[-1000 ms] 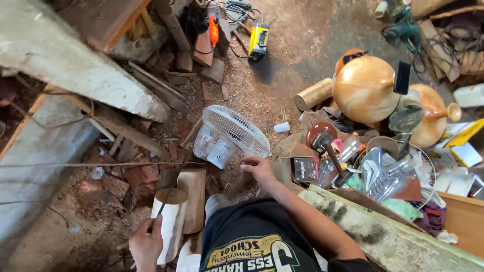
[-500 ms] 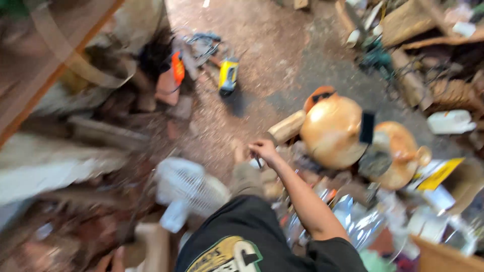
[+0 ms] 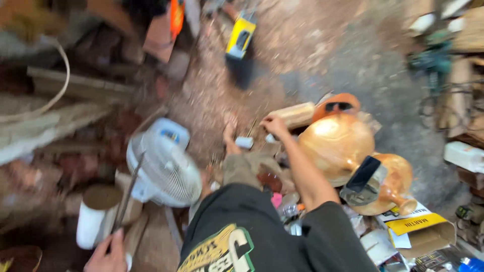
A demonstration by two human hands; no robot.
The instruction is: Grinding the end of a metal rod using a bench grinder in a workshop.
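The right hand [image 3: 272, 123] reaches out over the littered floor [image 3: 322, 55], its fingers curled down near the end of a short wooden log [image 3: 297, 115] and just beside a small white block [image 3: 244, 142]; blur makes it impossible to tell whether it actually grips anything. The log lies on its side, touching a big rounded copper-coloured pot [image 3: 337, 143] to its right, with a second, smaller copper-coloured jug [image 3: 396, 184] nearer and further right. Judging by its look, the log is stiff, rough and fairly light, not fragile, and easiest to take around its near end, where the fingers already are; its bark side should not be slippery. The left hand [image 3: 107, 257] is low at the near left, closed around a thin dark rod [image 3: 127, 194] that slants up toward a white fan [image 3: 164, 166] lying on the floor. The rod seems rigid and light, held at its lower end. A white cylinder with a brown top [image 3: 96, 216] stands just beside the left hand, and a yellow and black tool [image 3: 241, 36] lies far off.
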